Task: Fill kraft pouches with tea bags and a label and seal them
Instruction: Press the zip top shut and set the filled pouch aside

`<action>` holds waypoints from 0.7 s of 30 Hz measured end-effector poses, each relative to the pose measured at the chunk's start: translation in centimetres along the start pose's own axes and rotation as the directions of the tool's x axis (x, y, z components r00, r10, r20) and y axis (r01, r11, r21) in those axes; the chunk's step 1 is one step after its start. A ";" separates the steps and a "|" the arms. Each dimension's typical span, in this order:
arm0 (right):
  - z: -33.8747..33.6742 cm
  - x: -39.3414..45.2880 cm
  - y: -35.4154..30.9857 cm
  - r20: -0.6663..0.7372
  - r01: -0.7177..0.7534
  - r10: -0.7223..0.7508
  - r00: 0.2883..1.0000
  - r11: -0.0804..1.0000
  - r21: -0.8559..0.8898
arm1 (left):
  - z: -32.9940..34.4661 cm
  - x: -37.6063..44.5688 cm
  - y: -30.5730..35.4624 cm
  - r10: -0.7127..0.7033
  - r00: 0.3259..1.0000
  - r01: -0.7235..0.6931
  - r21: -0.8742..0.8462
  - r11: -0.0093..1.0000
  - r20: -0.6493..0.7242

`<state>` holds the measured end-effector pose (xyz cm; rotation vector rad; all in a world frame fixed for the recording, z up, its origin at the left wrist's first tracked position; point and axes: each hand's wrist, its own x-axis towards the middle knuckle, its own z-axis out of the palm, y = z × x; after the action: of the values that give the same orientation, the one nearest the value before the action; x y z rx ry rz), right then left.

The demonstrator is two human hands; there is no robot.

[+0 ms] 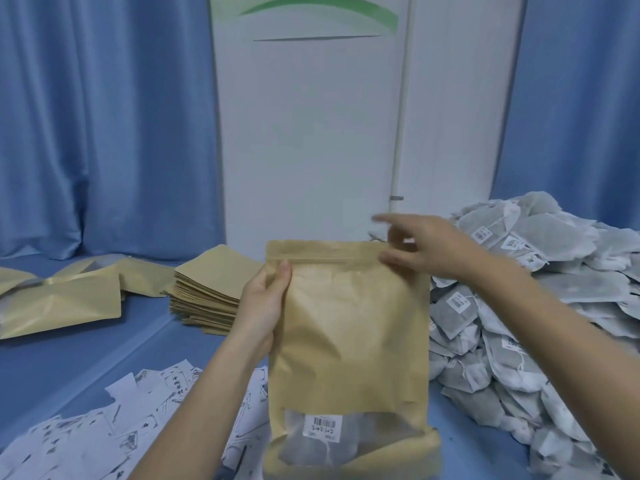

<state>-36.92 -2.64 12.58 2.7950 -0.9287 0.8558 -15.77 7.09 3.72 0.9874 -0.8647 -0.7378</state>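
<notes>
Behind the blue-covered bench [86, 355], pleated blue curtains [104, 133] hang on either side of a white panel [311, 133] with a green arc painted near its top. Along the right edge of the bench a large heap of grey mesh tea bags [540, 306] with small white barcode tags spreads from the far side to the near corner. At centre stands the upright tan kraft paper pouch [349, 323], its base at the near edge, its zip strip across the top and a clear window low on its front; through that window show grey tea bags and a white barcode label [322, 427]. On the far left lie bulging filled kraft pouches [59, 303], and just right of them sits a neat stack of flat empty kraft pouches [207, 289]. Scattered white printed paper slips [104, 431] cover the near left of the bench. The left hand [265, 299] grips the pouch's left edge, thumb on the front just below the zip. The right hand [422, 247] is at the pouch's top right corner, fingers loosely extended and blurred, the lower ones touching the zip strip.
</notes>
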 end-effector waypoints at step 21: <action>2.1 3.8 -6.1 0.046 0.070 -0.082 0.996 0.971 0.228 | 1.6 -0.3 0.9 0.293 0.956 -0.288 0.153 0.945 -0.017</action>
<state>-29.89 -0.15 13.42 3.0388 -0.7688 0.9335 -17.17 7.10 4.94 0.9762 -1.0162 -0.4044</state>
